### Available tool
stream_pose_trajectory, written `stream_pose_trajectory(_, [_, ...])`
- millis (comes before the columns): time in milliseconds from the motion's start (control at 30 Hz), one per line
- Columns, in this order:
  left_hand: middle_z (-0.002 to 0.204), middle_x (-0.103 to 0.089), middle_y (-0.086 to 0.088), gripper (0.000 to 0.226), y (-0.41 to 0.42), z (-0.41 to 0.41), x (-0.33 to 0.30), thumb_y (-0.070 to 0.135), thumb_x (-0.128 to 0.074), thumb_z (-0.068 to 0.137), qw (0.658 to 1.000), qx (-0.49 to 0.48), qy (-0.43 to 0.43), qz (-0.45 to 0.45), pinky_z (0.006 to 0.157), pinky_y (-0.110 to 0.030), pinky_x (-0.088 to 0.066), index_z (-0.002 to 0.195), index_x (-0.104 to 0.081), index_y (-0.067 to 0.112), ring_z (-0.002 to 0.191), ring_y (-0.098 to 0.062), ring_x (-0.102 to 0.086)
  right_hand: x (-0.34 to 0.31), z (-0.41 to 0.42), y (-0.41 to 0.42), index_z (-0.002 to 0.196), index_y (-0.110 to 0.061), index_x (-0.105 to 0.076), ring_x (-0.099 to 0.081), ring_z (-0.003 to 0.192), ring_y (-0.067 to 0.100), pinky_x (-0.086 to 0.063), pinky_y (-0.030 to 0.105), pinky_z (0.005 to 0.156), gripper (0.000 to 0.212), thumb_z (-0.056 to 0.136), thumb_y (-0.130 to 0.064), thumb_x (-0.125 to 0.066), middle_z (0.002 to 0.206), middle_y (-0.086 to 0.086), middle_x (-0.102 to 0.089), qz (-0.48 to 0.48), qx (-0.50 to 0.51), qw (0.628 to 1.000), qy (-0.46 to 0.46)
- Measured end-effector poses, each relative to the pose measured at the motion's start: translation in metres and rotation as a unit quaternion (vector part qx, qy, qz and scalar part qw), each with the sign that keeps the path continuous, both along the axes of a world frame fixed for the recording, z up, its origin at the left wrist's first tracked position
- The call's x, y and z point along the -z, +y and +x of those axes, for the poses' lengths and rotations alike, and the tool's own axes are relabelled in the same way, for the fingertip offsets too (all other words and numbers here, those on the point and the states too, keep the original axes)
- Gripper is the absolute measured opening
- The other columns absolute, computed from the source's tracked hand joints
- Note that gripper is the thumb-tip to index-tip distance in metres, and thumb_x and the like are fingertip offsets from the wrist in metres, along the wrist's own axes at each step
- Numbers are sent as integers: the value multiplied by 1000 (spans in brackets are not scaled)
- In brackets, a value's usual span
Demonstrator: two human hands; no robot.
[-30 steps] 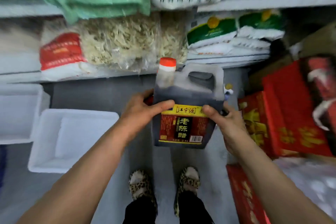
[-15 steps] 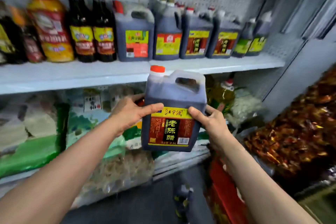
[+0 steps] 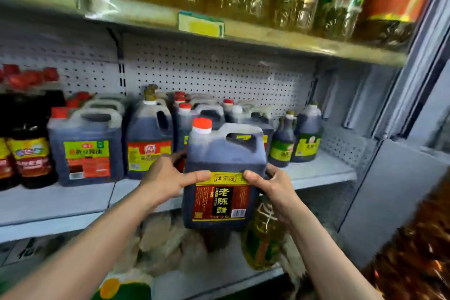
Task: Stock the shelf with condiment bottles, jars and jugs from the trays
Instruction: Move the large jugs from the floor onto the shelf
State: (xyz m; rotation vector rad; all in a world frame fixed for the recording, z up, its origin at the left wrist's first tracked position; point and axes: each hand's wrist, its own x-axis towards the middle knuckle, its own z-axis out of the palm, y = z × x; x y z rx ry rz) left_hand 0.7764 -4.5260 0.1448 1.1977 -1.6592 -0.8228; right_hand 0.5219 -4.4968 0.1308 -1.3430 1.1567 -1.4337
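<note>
Held jug (image 3: 224,178) label reading 老陈醋 and 2.5L, yellow band above perhaps 江宁源, shelf jug labels too blurred.

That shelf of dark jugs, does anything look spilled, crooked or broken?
Nothing stands out. The jugs on the shelf stand upright with caps on, and the vinegar jug is held upright between the left hand and right hand.

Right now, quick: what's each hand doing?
Left hand: closed on the left side of the dark vinegar jug.
Right hand: closed on the jug's right side, thumb across the label.
</note>
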Motion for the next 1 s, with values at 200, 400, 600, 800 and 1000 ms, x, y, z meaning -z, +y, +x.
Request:
stream_pose_trajectory(200, [106, -72, 16, 78, -66, -84, 4, 50, -92, 49, 999, -16, -2, 42, 92, -29, -52, 119, -67, 25, 101, -2, -66, -6, -86, -87, 117, -3, -67, -71, 95, 11, -55, 21, 75, 46, 74, -9, -82, 103, 2, -77, -7, -50, 998, 28])
stream_pose_trajectory(400, [121, -69, 9, 94, -109, -125, 6, 58, -90, 45, 997, -37, -20, 59, 97, -42, -53, 129, -61, 26, 111, -14, -63, 8, -126, -140, 118, -5, -66, -69, 106, 18, -55, 23, 82, 51, 71, -17, -80, 111, 5, -75, -7, -55, 998, 28])
stream_pose_trajectory(600, [122, -69, 6, 114, -138, -143, 4, 75, -83, 32, 997, -36, -39, 60, 96, -42, -53, 131, -59, 25, 110, -15, -64, 8, -147, -162, 120, -10, -66, -69, 110, 19, -56, 30, 88, 50, 73, -21, -80, 114, 3, -74, 13, -69, 997, 42])
stream_pose_trajectory(800, [118, -71, 5, 114, -146, -150, 6, 72, -80, 29, 997, -50, -46, 45, 94, -40, -55, 130, -61, 22, 105, -15, -67, -3, -155, -173, 112, -18, -66, -72, 97, 9, -57, 21, 74, 32, 83, -6, -74, 107, -3, -75, 29, -102, 991, 79])
stream_pose_trajectory(1000, [124, -67, 2, 118, -145, -161, 7, 80, -76, 27, 994, -73, -57, 51, 94, -41, -55, 131, -60, 26, 109, -19, -64, -5, -157, -174, 113, -20, -63, -71, 94, 12, -56, 20, 66, 31, 86, -6, -72, 111, -2, -72, 35, -104, 992, 69])
